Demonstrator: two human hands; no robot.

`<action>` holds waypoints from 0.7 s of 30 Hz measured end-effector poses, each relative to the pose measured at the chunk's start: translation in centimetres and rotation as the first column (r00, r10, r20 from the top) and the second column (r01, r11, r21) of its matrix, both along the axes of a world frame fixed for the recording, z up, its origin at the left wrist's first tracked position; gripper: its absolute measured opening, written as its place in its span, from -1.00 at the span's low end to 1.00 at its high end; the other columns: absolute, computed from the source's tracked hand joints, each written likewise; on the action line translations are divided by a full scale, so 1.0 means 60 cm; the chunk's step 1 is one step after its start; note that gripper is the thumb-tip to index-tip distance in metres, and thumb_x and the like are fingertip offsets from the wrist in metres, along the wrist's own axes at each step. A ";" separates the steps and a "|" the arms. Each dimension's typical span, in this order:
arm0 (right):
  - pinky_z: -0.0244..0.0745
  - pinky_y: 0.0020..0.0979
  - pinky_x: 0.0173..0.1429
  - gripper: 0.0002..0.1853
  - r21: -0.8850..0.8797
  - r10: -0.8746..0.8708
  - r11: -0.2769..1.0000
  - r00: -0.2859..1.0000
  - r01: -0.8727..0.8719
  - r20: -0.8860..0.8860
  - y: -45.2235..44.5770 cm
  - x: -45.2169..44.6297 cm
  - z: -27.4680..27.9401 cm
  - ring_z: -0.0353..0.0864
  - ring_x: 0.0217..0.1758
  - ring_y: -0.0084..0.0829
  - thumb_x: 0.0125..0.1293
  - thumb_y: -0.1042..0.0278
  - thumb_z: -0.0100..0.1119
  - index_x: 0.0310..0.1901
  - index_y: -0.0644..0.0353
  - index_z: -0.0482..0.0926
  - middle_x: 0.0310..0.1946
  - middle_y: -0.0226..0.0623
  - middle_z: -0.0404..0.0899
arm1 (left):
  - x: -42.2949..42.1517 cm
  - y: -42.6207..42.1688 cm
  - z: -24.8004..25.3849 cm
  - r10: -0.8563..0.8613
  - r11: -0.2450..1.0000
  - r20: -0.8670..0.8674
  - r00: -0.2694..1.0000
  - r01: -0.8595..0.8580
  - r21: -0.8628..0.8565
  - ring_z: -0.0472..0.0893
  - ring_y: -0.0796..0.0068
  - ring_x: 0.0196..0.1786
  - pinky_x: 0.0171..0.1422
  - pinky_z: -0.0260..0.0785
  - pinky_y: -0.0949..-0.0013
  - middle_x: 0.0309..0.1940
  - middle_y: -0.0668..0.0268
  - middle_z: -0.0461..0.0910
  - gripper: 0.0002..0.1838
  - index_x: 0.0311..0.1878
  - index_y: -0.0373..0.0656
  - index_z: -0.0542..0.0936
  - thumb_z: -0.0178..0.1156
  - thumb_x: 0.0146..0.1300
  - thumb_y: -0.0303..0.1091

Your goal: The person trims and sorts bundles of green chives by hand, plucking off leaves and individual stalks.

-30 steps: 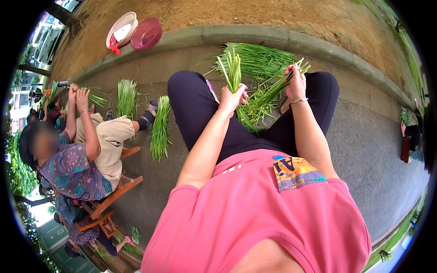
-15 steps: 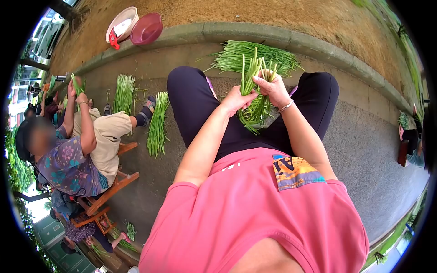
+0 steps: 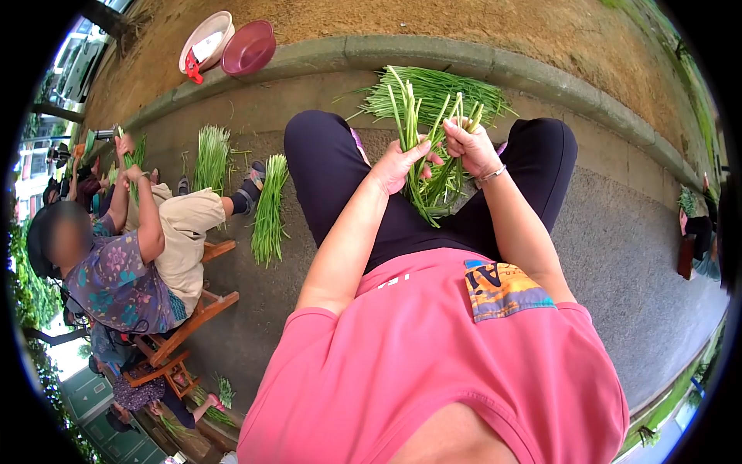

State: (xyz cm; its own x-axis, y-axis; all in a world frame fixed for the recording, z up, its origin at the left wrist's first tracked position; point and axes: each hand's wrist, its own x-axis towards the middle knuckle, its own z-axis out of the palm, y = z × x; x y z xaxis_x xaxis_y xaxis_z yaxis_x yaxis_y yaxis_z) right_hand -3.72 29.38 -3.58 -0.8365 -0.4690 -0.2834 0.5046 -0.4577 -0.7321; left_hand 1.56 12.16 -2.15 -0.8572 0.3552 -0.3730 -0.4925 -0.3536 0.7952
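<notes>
Between my knees, my left hand point(image 3: 396, 166) is closed around a bunch of long green stalks point(image 3: 406, 116), pale at their upper ends and resembling garlic scapes. My right hand point(image 3: 473, 150), wearing a bracelet, pinches a second, smaller bunch of the same stalks point(image 3: 469, 114). Both bunches stick up above the hands, and the lower parts hang bent and tangled point(image 3: 433, 203) over my lap. Beyond my hands a large pile of green stalks point(image 3: 444, 91) lies on the ground against the curb. My fingers partly hide where the two bunches meet.
Two basins, one pale point(image 3: 207, 40) and one dark pink point(image 3: 249, 49), stand past the concrete curb point(image 3: 386, 52). Left of my knee lie stalk bundles point(image 3: 270, 213) point(image 3: 210, 161). A co-worker point(image 3: 127, 255) sits on a wooden chair point(image 3: 193, 325), handling stalks. More people sit farther off.
My hands have moved slightly apart, the left one a little down and left. The stalks have separated into two clearer bunches. The co-worker's hands have shifted slightly.
</notes>
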 end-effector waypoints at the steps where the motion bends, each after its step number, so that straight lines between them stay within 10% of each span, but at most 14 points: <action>1: 0.01 -0.62 -0.63 -0.87 0.015 -0.009 1.000 1.000 0.009 0.001 0.000 0.000 0.000 0.10 -0.73 -0.72 0.17 0.36 0.17 -0.40 0.17 0.43 -0.69 -0.55 0.30 | -0.001 -0.002 -0.003 0.019 1.000 0.017 1.000 -0.019 -0.006 0.50 0.57 -0.48 -0.41 0.37 0.54 -0.36 0.23 0.55 -0.68 -0.06 -0.23 0.45 0.07 0.24 -0.21; 9: 0.06 -0.64 -0.60 -0.87 0.035 -0.011 0.999 1.000 0.012 -0.012 0.004 -0.004 -0.004 0.15 -0.70 -0.71 0.23 0.35 0.09 -0.29 0.22 0.49 -0.61 -0.51 0.37 | -0.006 0.001 -0.011 0.098 0.995 -0.016 0.995 -0.098 0.005 0.53 0.48 -0.16 -0.33 0.40 0.49 -0.23 0.19 0.53 -0.64 0.04 -0.27 0.40 0.06 0.25 -0.27; 21: 0.00 -0.66 -0.63 -0.88 0.012 -0.029 1.000 1.000 0.029 0.006 0.002 0.002 0.007 0.10 -0.74 -0.73 0.21 0.41 0.09 -0.25 0.22 0.49 -0.62 -0.53 0.34 | -0.004 0.001 -0.026 0.241 0.956 -0.085 0.967 -0.252 -0.152 0.45 0.60 -0.53 -0.44 0.31 0.55 -0.45 0.26 0.57 -0.81 -0.21 -0.28 0.51 0.12 0.19 -0.35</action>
State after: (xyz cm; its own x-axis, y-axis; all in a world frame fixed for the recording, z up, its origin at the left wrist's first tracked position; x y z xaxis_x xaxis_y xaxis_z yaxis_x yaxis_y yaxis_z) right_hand -3.59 29.52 -3.17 -0.8479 -0.4410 -0.2942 0.4958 -0.4632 -0.7346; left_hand 1.32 12.25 -3.70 -0.9347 0.0700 -0.3486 -0.3518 -0.3232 0.8785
